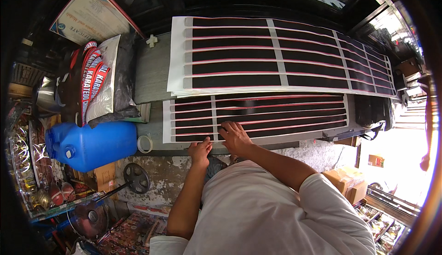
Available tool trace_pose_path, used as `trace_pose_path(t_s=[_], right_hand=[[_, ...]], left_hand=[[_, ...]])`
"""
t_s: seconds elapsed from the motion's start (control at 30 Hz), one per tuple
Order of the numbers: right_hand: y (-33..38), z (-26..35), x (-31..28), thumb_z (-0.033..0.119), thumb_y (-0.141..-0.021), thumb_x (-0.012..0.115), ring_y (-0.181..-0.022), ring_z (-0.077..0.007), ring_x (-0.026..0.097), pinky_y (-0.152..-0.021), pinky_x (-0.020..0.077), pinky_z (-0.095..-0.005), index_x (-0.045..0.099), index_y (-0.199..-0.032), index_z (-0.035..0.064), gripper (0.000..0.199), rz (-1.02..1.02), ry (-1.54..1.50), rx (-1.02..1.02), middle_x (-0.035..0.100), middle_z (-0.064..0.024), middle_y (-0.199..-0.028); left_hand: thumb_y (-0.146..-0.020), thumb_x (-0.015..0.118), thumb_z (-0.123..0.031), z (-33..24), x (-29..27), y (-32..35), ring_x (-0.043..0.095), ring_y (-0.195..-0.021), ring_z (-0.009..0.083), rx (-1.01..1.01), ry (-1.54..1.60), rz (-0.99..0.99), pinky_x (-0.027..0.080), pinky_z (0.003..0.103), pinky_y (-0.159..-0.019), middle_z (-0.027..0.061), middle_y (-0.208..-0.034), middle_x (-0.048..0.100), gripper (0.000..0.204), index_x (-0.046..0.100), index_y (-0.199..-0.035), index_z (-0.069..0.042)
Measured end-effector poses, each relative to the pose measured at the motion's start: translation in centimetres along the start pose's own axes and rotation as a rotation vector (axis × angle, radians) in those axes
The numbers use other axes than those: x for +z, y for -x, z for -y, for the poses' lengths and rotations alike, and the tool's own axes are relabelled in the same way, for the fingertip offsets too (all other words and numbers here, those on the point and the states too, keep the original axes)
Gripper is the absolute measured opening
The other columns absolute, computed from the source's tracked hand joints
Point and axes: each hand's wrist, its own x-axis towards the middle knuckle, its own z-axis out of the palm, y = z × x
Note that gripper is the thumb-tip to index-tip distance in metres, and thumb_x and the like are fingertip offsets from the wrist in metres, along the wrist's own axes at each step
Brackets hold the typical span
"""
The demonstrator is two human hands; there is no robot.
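In front of me on the grey table lies a white sheet (167, 121) printed with long black bands edged in red. My left hand (200, 151) is at its front edge, fingers closed on the margin near the left end. Just to the right, my right hand (235, 136) rests over the lowest bands with its fingers curled down. Whatever those fingertips may pinch is hidden under the hand. Behind, a stack of larger white sheets (176, 57) with the same black bands overlaps the far edge of the sheet I am touching.
Left on the table are a roll of tape (145, 143), a plastic-wrapped pack (103, 80) and a framed certificate (90, 18). A blue jerrycan (99, 145) stands beside the table. Lower right is a cardboard box (345, 181). Another person's arm (429, 130) hangs at the right rim.
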Motion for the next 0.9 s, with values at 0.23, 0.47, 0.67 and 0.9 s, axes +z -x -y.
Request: trace_pose_path(t_s=[0.23,0.47,0.67,0.9], right_hand=[[-0.3,0.1,0.6,0.016,-0.084,0.084,-0.137,-0.037,0.054,-0.119,0.0412,-0.0531,0.065,-0.129,0.0049,0.05,0.001,0.087,-0.011,0.058,-0.0184,-0.143],[-0.2,0.1,0.7,0.016,-0.085,0.083,-0.138,-0.0365,0.054,-0.119,0.0407,-0.0537,0.066,-0.128,0.0053,0.047,-0.008,0.091,-0.002,0.058,-0.0178,-0.142],[0.0,0.3,0.6,0.016,-0.085,0.084,-0.138,-0.0363,0.054,-0.12,0.0408,-0.0537,0.066,-0.129,0.0054,0.049,-0.031,0.063,-0.005,0.058,-0.0174,-0.143],[0.3,0.3,0.6,0.016,-0.084,0.084,-0.14,-0.0365,0.053,-0.121,0.0395,-0.055,0.065,-0.13,0.0057,0.05,-0.025,0.063,0.005,0.057,-0.0175,-0.145]], left_hand=[[-0.096,0.081,0.006,-0.1,1.1,0.6,0.07,-0.074,0.015,0.007,0.021,-0.058,0.052,0.029,-0.063,0.0036,-0.087,0.072,0.028,0.063,-0.112,-0.007],[-0.096,0.08,0.007,-0.4,1.2,1.1,0.07,-0.074,0.0155,0.026,-0.034,0.002,0.051,0.029,-0.06,0.0053,-0.088,0.07,0.027,0.06,-0.108,-0.006],[-0.097,0.075,0.011,0.2,0.7,0.0,0.069,-0.076,0.0162,0.042,-0.059,0.039,0.046,0.031,-0.057,0.0056,-0.094,0.07,0.028,0.062,-0.115,-0.005],[-0.098,0.075,0.009,0.4,0.7,0.0,0.071,-0.081,0.0165,0.005,-0.043,-0.006,0.05,0.03,-0.062,0.006,-0.096,0.073,0.027,0.064,-0.117,-0.006]])
